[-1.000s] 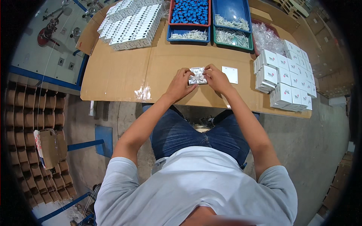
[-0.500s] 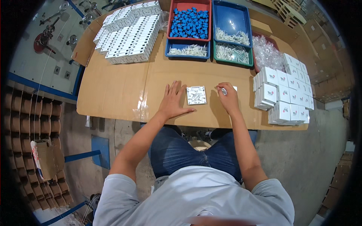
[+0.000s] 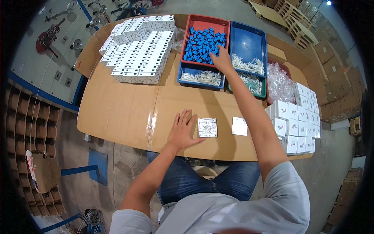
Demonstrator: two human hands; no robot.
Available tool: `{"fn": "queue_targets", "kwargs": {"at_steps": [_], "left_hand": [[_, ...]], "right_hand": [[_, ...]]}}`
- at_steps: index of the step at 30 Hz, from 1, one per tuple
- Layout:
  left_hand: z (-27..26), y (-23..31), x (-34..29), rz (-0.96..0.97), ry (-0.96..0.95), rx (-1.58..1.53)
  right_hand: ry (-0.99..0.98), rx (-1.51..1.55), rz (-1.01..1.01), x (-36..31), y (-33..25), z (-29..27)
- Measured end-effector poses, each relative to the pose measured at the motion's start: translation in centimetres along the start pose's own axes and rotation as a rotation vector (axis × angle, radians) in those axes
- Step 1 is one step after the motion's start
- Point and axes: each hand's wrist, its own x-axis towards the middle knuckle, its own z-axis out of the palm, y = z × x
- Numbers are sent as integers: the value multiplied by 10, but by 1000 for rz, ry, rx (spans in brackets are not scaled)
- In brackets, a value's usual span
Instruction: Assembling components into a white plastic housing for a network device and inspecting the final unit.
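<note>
My left hand (image 3: 181, 130) lies flat on the cardboard tabletop with its fingers spread. Beside it, thumb close to the near-left corner, is a square white plastic housing (image 3: 207, 128) with small white parts inside. My right hand (image 3: 221, 59) reaches far out over a red tray (image 3: 227, 25). Its thumb and forefinger are apart at the right side of a heap of small blue plastic parts (image 3: 200, 45); any grip on one is not visible. A flat white square plate (image 3: 239, 126) lies to the right of the housing, below my right forearm.
Blue trays (image 3: 248, 35) and a green tray (image 3: 263, 93) hold slim white pieces. Stacked white modules (image 3: 136, 70) stand at the far left. White boxes (image 3: 293, 126) are piled at the right, near clear plastic bags (image 3: 279, 82). Cardboard walls edge the table's far side.
My right hand has gone from near the white plate to the blue parts in the red tray, uncovering the plate. My left hand stays flat by the housing. The view has shifted.
</note>
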Motion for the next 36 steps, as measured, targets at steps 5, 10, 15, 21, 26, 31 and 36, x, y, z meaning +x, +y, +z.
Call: {"fn": "queue_targets", "kwargs": {"at_steps": [5, 10, 15, 21, 26, 31, 36], "left_hand": [[-2, 5, 7, 13, 4, -19], [-2, 1, 8, 2, 3, -16], [-3, 2, 10, -13, -2, -50], [-4, 1, 10, -16, 9, -64], [-5, 1, 10, -9, 3, -73], [-3, -1, 6, -30, 5, -55], [-2, 2, 10, -19, -6, -64]], "right_hand": [[170, -330, 14, 52, 25, 38], [198, -453, -103, 59, 13, 82], [74, -358, -296, 62, 9, 92], [161, -255, -405, 87, 13, 71], [306, -732, -361, 124, 46, 19], [-63, -1017, -336, 134, 46, -1], [24, -797, -399, 146, 66, -16]]}}
